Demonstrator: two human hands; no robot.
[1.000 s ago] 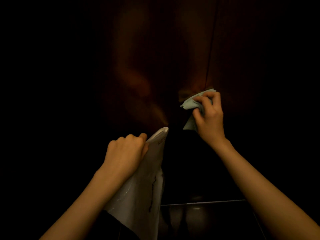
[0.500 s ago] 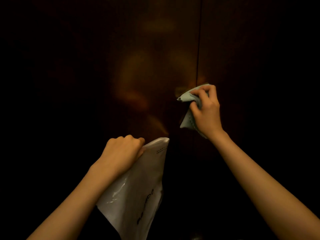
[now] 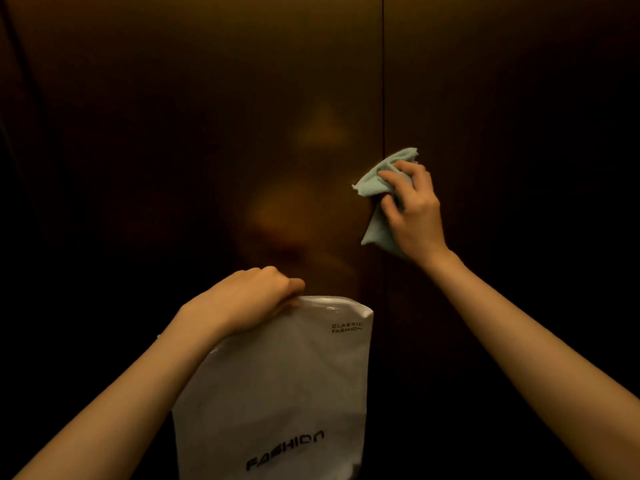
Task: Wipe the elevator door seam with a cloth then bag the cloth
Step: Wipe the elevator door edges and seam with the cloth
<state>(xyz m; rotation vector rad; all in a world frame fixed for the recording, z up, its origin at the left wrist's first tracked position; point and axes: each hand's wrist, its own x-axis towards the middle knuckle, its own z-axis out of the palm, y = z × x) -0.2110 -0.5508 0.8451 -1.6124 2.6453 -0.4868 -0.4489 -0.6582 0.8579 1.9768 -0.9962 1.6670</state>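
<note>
The right hand (image 3: 414,209) clutches a crumpled, soft pale-green cloth (image 3: 381,183), pressing it over the thin dark door seam (image 3: 383,81). The left hand (image 3: 247,299) pinches the top edge of a glossy white plastic bag (image 3: 277,393) (printed "FASHION"), hanging flat before the dim, brushed bronze-toned door (image 3: 207,116).

the elevator door (image 3: 242,98) stood upright ahead, filling the view, with the door seam (image 3: 383,81) running vertically down it, right of centre. the right hand (image 3: 412,209) was raised against the door at the seam, with the cloth (image 3: 377,188) bunched between its fingers and the door surface, part of the cloth sticking out above and to the left of the hand and part hanging below it. lower and to the left, nearer the person, the left hand (image 3: 249,299) gripped the top left edge of the bag (image 3: 277,386), which hung down from it in front of the door, well apart from the cloth.
</note>
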